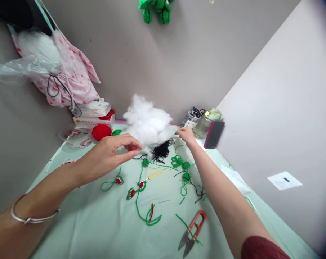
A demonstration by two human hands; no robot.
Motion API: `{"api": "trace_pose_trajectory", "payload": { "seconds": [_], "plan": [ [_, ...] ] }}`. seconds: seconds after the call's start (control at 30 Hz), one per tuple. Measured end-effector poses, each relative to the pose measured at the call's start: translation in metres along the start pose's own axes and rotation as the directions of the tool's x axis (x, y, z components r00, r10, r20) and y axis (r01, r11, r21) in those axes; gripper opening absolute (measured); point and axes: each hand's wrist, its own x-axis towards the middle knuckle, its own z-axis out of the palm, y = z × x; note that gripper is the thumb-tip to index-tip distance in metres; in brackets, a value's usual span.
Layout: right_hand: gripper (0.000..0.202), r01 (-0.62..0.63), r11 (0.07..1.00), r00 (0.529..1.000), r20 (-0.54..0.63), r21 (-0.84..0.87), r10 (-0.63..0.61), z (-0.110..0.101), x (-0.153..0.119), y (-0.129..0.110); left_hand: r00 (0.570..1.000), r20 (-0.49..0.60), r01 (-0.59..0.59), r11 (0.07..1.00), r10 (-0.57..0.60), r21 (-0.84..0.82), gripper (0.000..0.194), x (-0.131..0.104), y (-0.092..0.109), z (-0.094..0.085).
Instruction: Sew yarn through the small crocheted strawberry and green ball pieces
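My left hand point(116, 153) reaches in from the left, thumb and fingertips drawn close together on a thin wisp at the lower edge of the fluffy white stuffing point(149, 120). At the pile's right side, my right hand point(186, 136) is closed in a pinch; whatever is in its fingertips is too small to make out. A tangle of black yarn point(161, 150) lies between the hands, against the stuffing. Nearer me are small green crocheted balls point(186, 165), red-and-green crocheted pieces point(130, 193) and a crochet hook with a yellow handle point(155, 174).
Orange-handled thread snips point(196, 226) lie at the front right beside green yarn ends. A red yarn ball point(101, 132) and a tissue box point(94, 121) stand back left. Back right are a pen jar point(190, 120), a lidded bottle point(203, 126) and a phone point(214, 135).
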Motion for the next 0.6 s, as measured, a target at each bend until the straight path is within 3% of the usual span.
{"api": "trace_pose_trajectory", "payload": {
  "seconds": [0.13,0.23,0.3,0.4,0.5,0.53,0.6],
  "plan": [
    [0.029,0.045,0.954,0.998,-0.056,0.296,-0.029,-0.025,-0.025,-0.013,1.000,-0.006,0.008,0.999,-0.009,-0.045,0.026,-0.001,0.001,-0.001],
    [0.045,0.114,0.881,0.992,-0.010,0.459,-0.124,-0.032,-0.063,-0.043,1.000,-0.021,0.017,0.997,-0.019,-0.079,0.025,-0.001,0.003,0.000],
    [0.046,0.186,0.779,0.950,0.093,0.598,-0.299,-0.030,-0.096,-0.070,0.999,-0.041,0.027,0.993,-0.032,-0.119,0.028,-0.002,0.004,0.004],
    [0.031,0.302,0.734,0.842,0.191,0.609,-0.505,-0.019,-0.143,-0.106,0.998,-0.048,0.034,0.969,-0.047,-0.245,0.044,-0.002,0.006,0.016],
    [0.024,0.301,0.687,0.742,0.291,0.661,-0.604,-0.004,-0.174,-0.125,0.997,0.069,0.046,0.920,-0.021,-0.389,0.036,-0.001,0.006,0.029],
    [0.022,0.285,0.676,0.727,0.306,0.680,-0.615,0.000,-0.179,-0.127,0.994,0.112,0.052,0.903,-0.005,-0.426,0.027,-0.001,0.005,0.032],
    [0.020,0.291,0.658,0.752,0.259,0.695,-0.606,0.007,-0.184,-0.128,0.990,0.141,0.049,0.882,0.020,-0.469,0.023,-0.001,0.004,0.033]
  ]
}}
